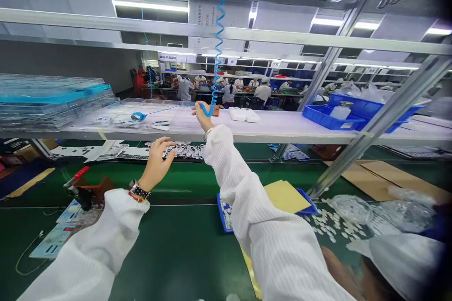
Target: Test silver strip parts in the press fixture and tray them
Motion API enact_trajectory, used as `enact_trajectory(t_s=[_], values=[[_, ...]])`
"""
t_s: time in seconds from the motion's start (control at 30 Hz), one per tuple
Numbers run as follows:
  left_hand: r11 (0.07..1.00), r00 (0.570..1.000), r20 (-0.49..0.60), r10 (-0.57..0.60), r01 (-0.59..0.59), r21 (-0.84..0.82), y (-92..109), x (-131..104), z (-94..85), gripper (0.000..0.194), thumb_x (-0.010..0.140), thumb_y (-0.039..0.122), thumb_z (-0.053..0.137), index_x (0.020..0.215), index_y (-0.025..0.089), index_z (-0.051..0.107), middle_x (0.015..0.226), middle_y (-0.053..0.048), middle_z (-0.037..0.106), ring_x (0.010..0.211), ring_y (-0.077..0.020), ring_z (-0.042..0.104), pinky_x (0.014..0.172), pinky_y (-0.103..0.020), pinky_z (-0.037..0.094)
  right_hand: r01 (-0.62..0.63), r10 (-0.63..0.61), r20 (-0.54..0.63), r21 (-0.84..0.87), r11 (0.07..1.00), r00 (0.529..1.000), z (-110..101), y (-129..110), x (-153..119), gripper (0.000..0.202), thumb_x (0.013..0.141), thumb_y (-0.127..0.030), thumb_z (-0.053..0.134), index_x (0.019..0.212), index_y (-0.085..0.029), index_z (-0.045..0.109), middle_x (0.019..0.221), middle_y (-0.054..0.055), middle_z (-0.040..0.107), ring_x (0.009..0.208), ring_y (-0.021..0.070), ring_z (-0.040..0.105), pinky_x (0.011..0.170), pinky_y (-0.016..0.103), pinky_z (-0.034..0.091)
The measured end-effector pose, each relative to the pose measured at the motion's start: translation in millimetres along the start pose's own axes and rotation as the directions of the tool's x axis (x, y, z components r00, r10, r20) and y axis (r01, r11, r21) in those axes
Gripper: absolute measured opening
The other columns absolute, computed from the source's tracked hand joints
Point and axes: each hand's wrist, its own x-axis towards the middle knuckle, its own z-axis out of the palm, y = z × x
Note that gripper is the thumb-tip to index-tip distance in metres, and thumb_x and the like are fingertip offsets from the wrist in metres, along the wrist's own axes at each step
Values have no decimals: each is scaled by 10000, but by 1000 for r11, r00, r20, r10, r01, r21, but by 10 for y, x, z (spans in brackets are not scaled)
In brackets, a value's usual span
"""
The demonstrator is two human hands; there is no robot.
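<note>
Reaching up to the white shelf, my right hand (202, 115) has its fingers closed around the lower end of a blue coiled cord (219, 47) that hangs from above. My left hand (157, 162) is raised over the green belt, fingers apart and nothing in it. Just beyond it lie many small white parts (189, 151) beneath the shelf. A brown block (215, 111) and white folded pads (244, 114) sit on the shelf beside my right hand.
Clear trays (52, 103) are stacked at the shelf's left; blue bins (332, 116) stand at its right. A red-handled clamp (82, 173) is at left. A blue tray (223, 218) lies under my right sleeve. A person's white cap (406, 258) shows lower right.
</note>
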Motion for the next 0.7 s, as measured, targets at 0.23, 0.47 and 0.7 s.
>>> enact_trajectory(t_s=[0.23, 0.47, 0.7], values=[[997, 999, 6, 36, -37, 69, -252, 200, 276, 313, 866, 329, 468, 1028, 118, 633, 1154, -150, 576, 1151, -306, 498, 1028, -498, 352, -67, 45, -185, -114, 991, 982, -214, -58, -378, 212, 807, -228, 651, 987, -135, 588, 950, 35, 649, 888, 121, 588, 912, 269, 459], [998, 999, 22, 48, -49, 51, -317, -163, 845, 510, 877, 432, 438, 1213, 61, 531, 1316, -182, 490, 1309, -330, 382, 1114, -540, 219, -61, 6, -254, -208, 976, 967, -497, 191, -1676, 454, 762, -311, 727, 1165, -161, 579, 1090, 55, 640, 1071, 165, 571, 1011, 312, 411], [974, 905, 393, -161, 80, 214, -572, -1942, 1466, 409, 882, 332, 327, 1042, 116, 635, 1185, -197, 603, 1115, -331, 565, 897, -488, 475, -585, 498, -352, -209, 784, 793, -808, 843, -3993, 273, 793, -151, 520, 1032, -166, 649, 953, 59, 684, 908, 172, 638, 844, 314, 507]])
